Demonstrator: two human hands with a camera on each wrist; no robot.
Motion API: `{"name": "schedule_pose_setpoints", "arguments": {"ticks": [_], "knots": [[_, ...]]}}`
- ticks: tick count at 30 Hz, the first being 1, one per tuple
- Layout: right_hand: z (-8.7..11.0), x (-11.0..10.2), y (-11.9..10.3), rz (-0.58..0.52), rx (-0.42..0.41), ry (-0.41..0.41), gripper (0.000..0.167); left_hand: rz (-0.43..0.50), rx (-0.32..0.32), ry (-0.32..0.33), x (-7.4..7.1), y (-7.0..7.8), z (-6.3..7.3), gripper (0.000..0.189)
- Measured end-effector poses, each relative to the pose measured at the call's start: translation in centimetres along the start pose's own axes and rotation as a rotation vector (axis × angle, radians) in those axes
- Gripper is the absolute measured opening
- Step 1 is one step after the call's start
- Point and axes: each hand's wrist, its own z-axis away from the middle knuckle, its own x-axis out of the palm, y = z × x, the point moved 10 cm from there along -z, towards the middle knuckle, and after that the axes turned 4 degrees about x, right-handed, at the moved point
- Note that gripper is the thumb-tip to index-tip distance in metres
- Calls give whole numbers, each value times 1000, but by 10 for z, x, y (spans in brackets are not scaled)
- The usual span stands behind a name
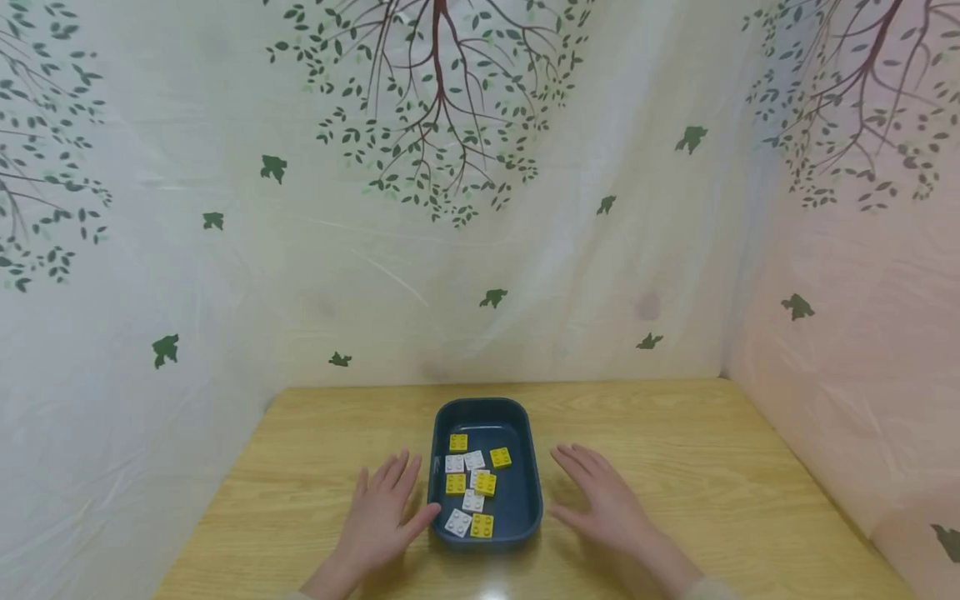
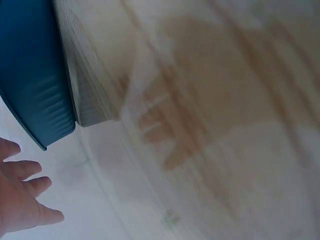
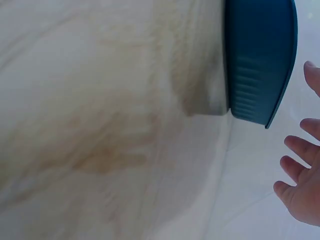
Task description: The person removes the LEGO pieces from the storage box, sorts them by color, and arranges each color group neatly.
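Observation:
A dark blue tray (image 1: 519,504) stands on the table with several yellow bricks (image 1: 500,457) and several white bricks (image 1: 458,522) loose inside, mostly along its left half. My left hand (image 1: 378,517) is beside the tray's left wall, fingers extended and thumb apart; the thumb tip overlaps the rim, and I cannot tell whether it touches. To the right of the tray my right hand (image 1: 606,504) has its fingers extended, a small gap from the wall. Neither hand holds anything. Both wrist views show the tray's ribbed outer wall (image 2: 37,75) (image 3: 257,60) and spread fingers.
The wooden table (image 1: 660,425) extends on both sides of the tray. Pale sheets (image 1: 420,275) printed with leaves and branches close off its back and sides. A hand's shadow or reflection shows on the tabletop in the left wrist view.

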Motion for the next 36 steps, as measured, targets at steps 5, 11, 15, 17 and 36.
{"name": "schedule_pose_setpoints", "arguments": {"ticks": [5,11,15,17,36], "knots": [[-10,0,-5,-78,28,-14,74,112,-16,36,-2,2,-3,73],[-19,6,-12,-187,103,-92,72,317,-139,9,5,-6,-6,71],[-23,11,-17,-241,155,-151,72,403,-165,27,5,-8,-8,67],[-25,14,-19,-260,157,-167,72,451,-172,42,5,-9,-9,64],[-54,48,-52,-280,15,-314,72,841,-262,8,20,-20,-18,57]]}}
